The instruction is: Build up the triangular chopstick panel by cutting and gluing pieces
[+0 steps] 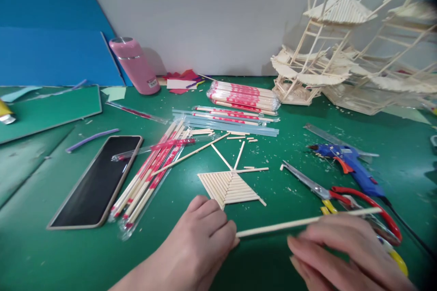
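My left hand is closed in a pinch on the near-left end of a thin round wooden chopstick, held low above the table. My right hand, slightly blurred, is beside the chopstick's other half with fingers stretched out. It overlaps the stick's lower edge, and its fingertips look apart from it. Just beyond my left hand lies a flat piece made of stick lengths, two filled triangular panels and bare spokes meeting at a centre. Short cut stick pieces lie behind it.
Wrapped chopsticks and a phone lie left. A bundle of chopsticks and a pink bottle are at the back. Right are scissors, a blue glue gun and red-handled pliers. Stick-built pagoda models stand back right.
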Motion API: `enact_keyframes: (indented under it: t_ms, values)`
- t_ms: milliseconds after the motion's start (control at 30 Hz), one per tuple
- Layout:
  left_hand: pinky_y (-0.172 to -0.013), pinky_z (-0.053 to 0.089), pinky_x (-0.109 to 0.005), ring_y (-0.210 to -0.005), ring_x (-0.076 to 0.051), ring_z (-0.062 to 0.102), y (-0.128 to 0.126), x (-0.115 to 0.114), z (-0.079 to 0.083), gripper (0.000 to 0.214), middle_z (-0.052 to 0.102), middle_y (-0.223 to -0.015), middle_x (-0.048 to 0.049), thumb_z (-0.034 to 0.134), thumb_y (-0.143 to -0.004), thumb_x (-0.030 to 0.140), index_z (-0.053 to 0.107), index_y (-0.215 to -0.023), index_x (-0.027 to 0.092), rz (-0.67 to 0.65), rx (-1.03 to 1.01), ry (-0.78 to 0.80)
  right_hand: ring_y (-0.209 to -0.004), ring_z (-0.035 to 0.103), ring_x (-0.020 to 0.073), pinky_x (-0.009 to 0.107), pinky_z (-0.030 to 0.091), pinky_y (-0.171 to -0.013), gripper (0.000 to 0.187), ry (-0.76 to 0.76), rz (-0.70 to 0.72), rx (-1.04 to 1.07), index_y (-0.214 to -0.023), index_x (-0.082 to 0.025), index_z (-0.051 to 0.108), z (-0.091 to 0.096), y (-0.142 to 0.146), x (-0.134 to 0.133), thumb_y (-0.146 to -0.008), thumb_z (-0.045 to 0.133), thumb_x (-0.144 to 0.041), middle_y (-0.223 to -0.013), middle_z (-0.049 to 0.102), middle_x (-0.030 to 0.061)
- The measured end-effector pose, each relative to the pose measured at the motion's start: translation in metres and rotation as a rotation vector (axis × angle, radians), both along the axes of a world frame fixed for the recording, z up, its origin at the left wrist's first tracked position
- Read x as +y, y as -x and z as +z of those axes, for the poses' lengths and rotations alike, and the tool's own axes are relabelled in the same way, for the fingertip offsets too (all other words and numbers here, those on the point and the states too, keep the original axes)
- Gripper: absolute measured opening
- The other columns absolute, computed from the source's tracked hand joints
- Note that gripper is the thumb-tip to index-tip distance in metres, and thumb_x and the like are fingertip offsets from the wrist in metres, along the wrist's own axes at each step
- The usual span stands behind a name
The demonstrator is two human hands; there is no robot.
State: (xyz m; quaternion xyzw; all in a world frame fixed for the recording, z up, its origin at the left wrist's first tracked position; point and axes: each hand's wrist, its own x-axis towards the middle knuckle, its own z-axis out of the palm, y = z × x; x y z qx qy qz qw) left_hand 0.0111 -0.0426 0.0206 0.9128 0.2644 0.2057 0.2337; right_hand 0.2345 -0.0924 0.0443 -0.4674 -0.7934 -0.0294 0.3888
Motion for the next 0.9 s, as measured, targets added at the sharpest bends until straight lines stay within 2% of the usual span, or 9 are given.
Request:
enact_keyframes:
  t_ms: [100,167,300,500,567,667,733,900]
  values:
    - [-0.060,0.026,-0.032,-0.063,-0.017,0.040,0.000,0.001,0.000,0.021,0.050,-0.067,-0.0029,0.031,-0.089,0.015,0.048,-0.077,0.017,-0.008,0.001,-0.011,-0.069,0.062,0.0140,0.029,0.045,-0.068,0.018,0.039,0.037,-0.212,-0.090,-0.029,0.067,0.003,-0.008,0.015,-0.077,0.060,-0.019,-0.076,0.069,-0.0016]
    - [-0.059,0.026,-0.031,-0.063,-0.017,0.040,-0.001,0.002,-0.001,0.022,0.049,-0.067,-0.0026,0.031,-0.090,0.015,0.047,-0.075,0.017,0.000,0.006,-0.016,-0.064,0.061,0.0105,0.025,0.044,-0.064,0.017,0.084,0.105,-0.191,-0.089,-0.028,0.068,0.001,-0.009,0.021,-0.080,0.058,-0.018,-0.072,0.068,-0.0029]
    - [-0.059,0.026,-0.031,-0.063,-0.017,0.040,-0.001,0.002,-0.005,0.022,0.050,-0.067,-0.0022,0.032,-0.090,0.015,0.049,-0.076,0.017,0.006,0.021,-0.015,-0.059,0.058,0.0085,0.022,0.043,-0.059,0.014,0.188,0.136,-0.094,-0.085,-0.025,0.069,-0.011,-0.005,0.024,-0.080,0.058,-0.017,-0.066,0.066,-0.0023]
    - [-0.057,0.025,-0.031,-0.061,-0.016,0.040,0.000,0.003,-0.005,0.023,0.049,-0.064,-0.0018,0.034,-0.089,0.016,0.050,-0.071,0.018,0.034,0.015,-0.052,-0.060,0.057,0.0103,0.022,0.045,-0.057,0.012,0.341,0.105,-0.064,-0.075,-0.023,0.068,-0.018,-0.004,0.027,-0.080,0.058,-0.021,-0.066,0.065,-0.0011]
    - [-0.058,0.027,-0.031,-0.063,-0.016,0.042,0.002,0.005,-0.001,0.017,0.050,-0.065,-0.0015,0.040,-0.087,0.018,0.053,-0.075,0.018,0.075,0.013,-0.060,-0.060,0.058,0.0102,0.022,0.045,-0.058,0.015,0.327,0.072,-0.070,-0.074,-0.023,0.068,-0.018,-0.006,0.031,-0.082,0.056,-0.025,-0.065,0.065,-0.0019]
    - [-0.063,0.031,-0.032,-0.069,-0.017,0.045,0.007,0.009,0.005,0.008,0.052,-0.073,-0.0022,0.047,-0.084,0.016,0.055,-0.083,0.018,0.207,-0.008,-0.039,-0.063,0.058,0.0105,0.023,0.044,-0.060,0.019,0.313,0.047,-0.119,-0.078,-0.025,0.069,-0.017,-0.009,0.035,-0.085,0.051,-0.026,-0.068,0.065,-0.0022]
    - [-0.067,0.034,-0.033,-0.075,-0.018,0.046,0.010,0.013,0.006,0.013,0.053,-0.081,-0.0038,0.045,-0.084,0.011,0.055,-0.091,0.018,0.295,-0.024,-0.038,-0.065,0.058,0.0108,0.023,0.044,-0.061,0.020,0.325,0.067,-0.182,-0.083,-0.025,0.069,-0.017,-0.011,0.037,-0.086,0.049,-0.024,-0.071,0.065,-0.0014]
    - [-0.084,0.037,-0.042,-0.104,-0.025,0.045,0.014,0.021,-0.002,0.028,0.050,-0.111,-0.0102,0.043,-0.085,0.009,0.052,-0.109,0.019,0.351,0.041,-0.104,-0.065,0.056,0.0111,0.024,0.042,-0.060,0.019,0.219,0.136,-0.233,-0.086,-0.020,0.067,-0.020,-0.012,0.040,-0.086,0.049,-0.017,-0.074,0.064,0.0015]
